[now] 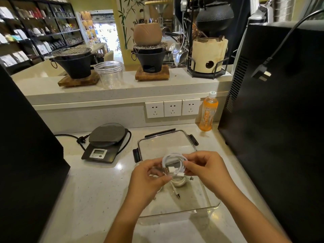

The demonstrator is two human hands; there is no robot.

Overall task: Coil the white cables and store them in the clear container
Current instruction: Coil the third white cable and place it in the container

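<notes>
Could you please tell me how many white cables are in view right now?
2: one coiled white cable held between both hands above the clear container, and a second cable lying inside it beneath. The hands may hide more.

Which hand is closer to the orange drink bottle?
Right. The right hand holds the coiled white cable below the orange bottle; the left hand is farther left.

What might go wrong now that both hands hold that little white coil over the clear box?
The coiled white cable is only pinched between the left hand and right hand, with its plug ends loose, so it may spring open when released. Dropped into the clear container, it could tangle with the other white cable already inside.
</notes>
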